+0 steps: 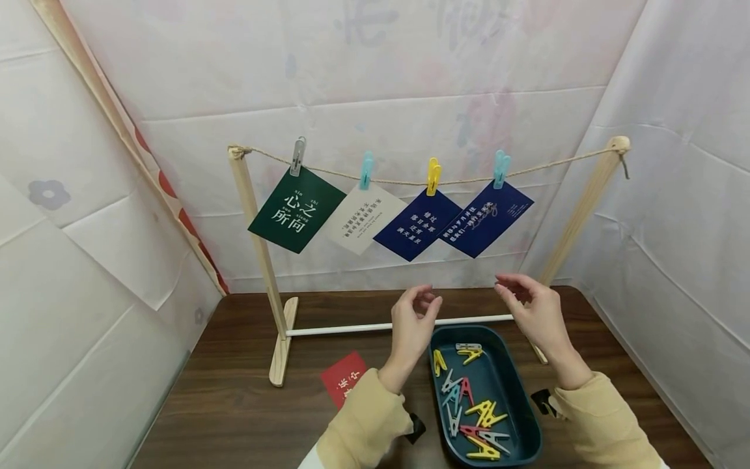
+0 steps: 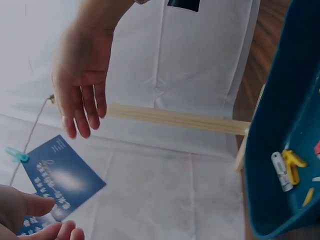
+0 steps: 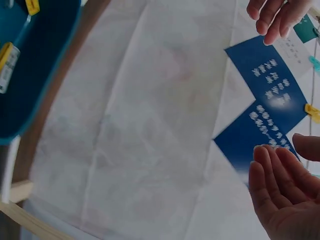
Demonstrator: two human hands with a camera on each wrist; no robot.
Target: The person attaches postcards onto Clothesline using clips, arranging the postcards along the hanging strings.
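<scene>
Both hands hover in front of the hanging cards, fingers loosely bent and holding nothing. My left hand is over the far left edge of the tray; my right hand is to its right. From a twine line hang a green card on a grey clothespin, a cream card on a light blue clothespin, a blue card on a yellow clothespin, and another blue card on a light blue clothespin. The two blue cards overlap slightly.
A dark teal tray holds several yellow, red, grey and blue clothespins. Left of it, a red card lies on the brown table, partly behind the left sleeve. Wooden posts support the twine; a white rod joins them below.
</scene>
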